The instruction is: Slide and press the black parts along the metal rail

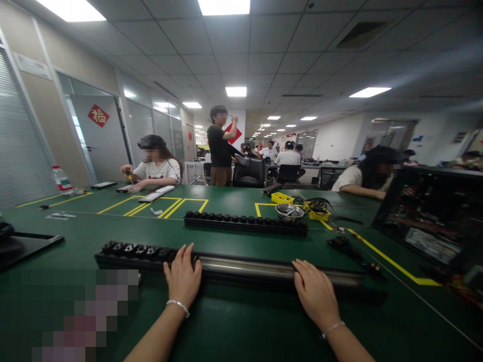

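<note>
A long black channel point(245, 266) lies crosswise in front of me. A row of small black modules point(141, 250) fills its left part, and several carry metal pieces on top. The right part shows a bare, shiny inner track. My left hand point(183, 276) lies over the last modules at the right end of the row, its fingers stretched out and apart. Farther right, my right hand point(317, 291) rests across the bare part, its fingers extended over the channel. Both hands touch the channel, and their fingertips partly hide it.
Behind lies a second black strip point(245, 223) filled with modules. A metal bowl point(289, 211), a yellow bin point(282, 198) and cables point(317, 206) stand beyond it. An opened computer case point(426, 221) is at right, a black tray point(30, 249) at left. Co-workers sit across the green table point(241, 327).
</note>
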Motion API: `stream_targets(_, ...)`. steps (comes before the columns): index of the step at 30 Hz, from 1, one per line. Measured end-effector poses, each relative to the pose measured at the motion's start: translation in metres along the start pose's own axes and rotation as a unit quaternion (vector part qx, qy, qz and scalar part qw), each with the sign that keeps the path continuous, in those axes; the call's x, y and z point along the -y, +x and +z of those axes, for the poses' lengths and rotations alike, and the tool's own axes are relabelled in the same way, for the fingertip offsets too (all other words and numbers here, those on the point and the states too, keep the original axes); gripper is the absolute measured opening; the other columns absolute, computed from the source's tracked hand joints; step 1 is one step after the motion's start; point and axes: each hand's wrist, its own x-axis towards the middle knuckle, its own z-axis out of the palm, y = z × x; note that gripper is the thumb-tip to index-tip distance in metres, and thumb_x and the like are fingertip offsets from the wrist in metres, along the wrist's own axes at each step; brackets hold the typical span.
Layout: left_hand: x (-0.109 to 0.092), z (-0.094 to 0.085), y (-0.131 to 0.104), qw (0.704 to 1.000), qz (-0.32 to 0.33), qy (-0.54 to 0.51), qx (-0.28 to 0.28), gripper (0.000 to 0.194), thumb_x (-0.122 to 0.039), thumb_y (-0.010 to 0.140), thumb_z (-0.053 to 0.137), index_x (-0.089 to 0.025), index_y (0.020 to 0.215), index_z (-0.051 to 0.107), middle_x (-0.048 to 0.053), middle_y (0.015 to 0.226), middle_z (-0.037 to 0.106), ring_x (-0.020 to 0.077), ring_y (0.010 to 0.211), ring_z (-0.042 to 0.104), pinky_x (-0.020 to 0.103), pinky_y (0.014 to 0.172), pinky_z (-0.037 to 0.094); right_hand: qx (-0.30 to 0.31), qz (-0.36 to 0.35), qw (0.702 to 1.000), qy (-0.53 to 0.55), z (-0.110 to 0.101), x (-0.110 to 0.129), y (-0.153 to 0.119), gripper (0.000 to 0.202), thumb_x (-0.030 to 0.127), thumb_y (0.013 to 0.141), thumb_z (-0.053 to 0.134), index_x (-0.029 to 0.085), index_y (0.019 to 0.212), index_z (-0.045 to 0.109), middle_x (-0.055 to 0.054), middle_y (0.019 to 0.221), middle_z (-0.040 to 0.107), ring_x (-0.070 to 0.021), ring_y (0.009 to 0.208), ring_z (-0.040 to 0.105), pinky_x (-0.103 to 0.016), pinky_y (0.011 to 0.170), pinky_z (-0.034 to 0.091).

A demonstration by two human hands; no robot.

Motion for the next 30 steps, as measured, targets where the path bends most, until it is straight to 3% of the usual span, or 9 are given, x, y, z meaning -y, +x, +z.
stream_targets(5,0.0037,0.0057,0.0010,1.000,-0.018,-0.007,-0.005,0.054,-0.030,0.085,0.039,-0.006,0.133,0.039,0.019,0.130,0.053,0.0281,0.125,0.043,0.054,0.108,0.021,-0.004,0.000,1.000,-0.007,-0.0006,0.0009,0.0000,0.046,0.035,0.089,0.030,0.018,0.118,0.061,-0.007,0.125,0.059,-0.0224,0.119,0.049,-0.041,0.099,0.036)
stream_targets(15,0.0011,0.0020,-0.0025,0.999,-0.023,-0.023,0.038,0.048,-0.032,0.087,0.036,-0.010,0.129,0.045,0.015,0.130,0.054,0.0257,0.131,0.036,0.056,0.111,0.014,0.017,0.004,1.000,0.001,-0.0002,-0.0024,0.0000,0.048,0.039,0.090,0.029,0.019,0.121,0.060,-0.006,0.127,0.057,-0.0230,0.121,0.048,-0.043,0.100,0.036)
stream_targets(30,0.0016,-0.0003,0.0040,0.999,-0.025,-0.024,0.041,0.045,-0.032,0.086,0.036,-0.012,0.124,0.049,0.014,0.127,0.057,0.0259,0.124,0.046,0.056,0.111,0.012,0.006,-0.015,1.000,-0.001,-0.0025,-0.0009,-0.0004,0.046,0.034,0.090,0.030,0.017,0.120,0.060,-0.007,0.126,0.058,-0.0224,0.121,0.048,-0.041,0.100,0.036)
